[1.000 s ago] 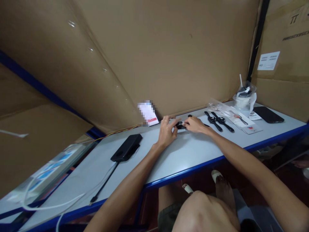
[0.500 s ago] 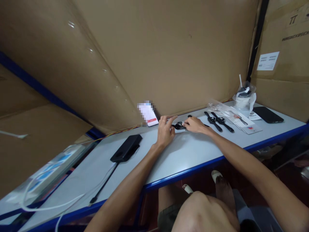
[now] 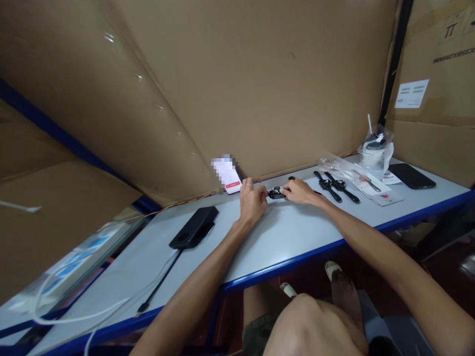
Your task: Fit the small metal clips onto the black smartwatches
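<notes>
Desk (image 3: pixel 297 232): hands (image 3: pixel 253 202) pinch watch (image 3: pixel 275 193); bagged cup (image 3: pixel 374 148).

1. Bench (image 3: pixel 297 237) runs left to right, with the cardboard wall (image 3: pixel 260 74) standing behind it.
2. Mid-bench, near the wall: watch (image 3: pixel 276 193) lies between left hand (image 3: pixel 252 202) and right hand (image 3: pixel 300 192), one grip at each end.
3. Left of the hands: flat pack (image 3: pixel 195 226), with its cable (image 3: pixel 159 284) trailing toward the front edge.
4. Behind the left hand: phone (image 3: pixel 228 174), leaning on the wall.
5. Right of the hands: pair of watches (image 3: pixel 336 185), then card (image 3: pixel 386 198), then second phone (image 3: pixel 411 175). Bagged cup (image 3: pixel 374 148) sits behind these, at the wall.
</notes>
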Action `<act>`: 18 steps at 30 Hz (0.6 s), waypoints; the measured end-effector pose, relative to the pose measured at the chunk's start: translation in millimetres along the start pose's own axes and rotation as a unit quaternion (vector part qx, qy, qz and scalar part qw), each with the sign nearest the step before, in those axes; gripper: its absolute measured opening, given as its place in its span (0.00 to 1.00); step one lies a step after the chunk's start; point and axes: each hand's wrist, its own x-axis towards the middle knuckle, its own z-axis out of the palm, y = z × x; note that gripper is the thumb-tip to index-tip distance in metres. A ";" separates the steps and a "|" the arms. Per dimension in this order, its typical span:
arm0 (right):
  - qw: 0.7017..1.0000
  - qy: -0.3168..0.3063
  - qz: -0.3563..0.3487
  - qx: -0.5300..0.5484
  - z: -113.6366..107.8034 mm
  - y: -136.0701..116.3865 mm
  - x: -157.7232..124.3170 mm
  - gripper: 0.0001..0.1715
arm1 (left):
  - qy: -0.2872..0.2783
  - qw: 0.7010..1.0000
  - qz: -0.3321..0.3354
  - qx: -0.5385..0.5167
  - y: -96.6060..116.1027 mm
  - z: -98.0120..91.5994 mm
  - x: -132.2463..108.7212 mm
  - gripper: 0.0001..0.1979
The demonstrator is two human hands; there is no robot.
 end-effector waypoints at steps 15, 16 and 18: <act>1.000 -0.002 0.002 -0.005 -1.1 -1.4 -1.7 0.21 | -0.011 0.997 0.057 -0.060 9.3 -0.6 -0.6 0.32; 1.000 0.001 0.001 -0.004 -0.7 -1.2 -1.5 0.21 | -0.007 0.997 0.057 -0.060 9.2 -0.6 -0.9 0.29; 1.000 0.004 -0.003 -0.004 -0.1 -0.7 -1.1 0.21 | -0.002 0.996 0.060 -0.059 8.1 -0.2 -1.4 0.31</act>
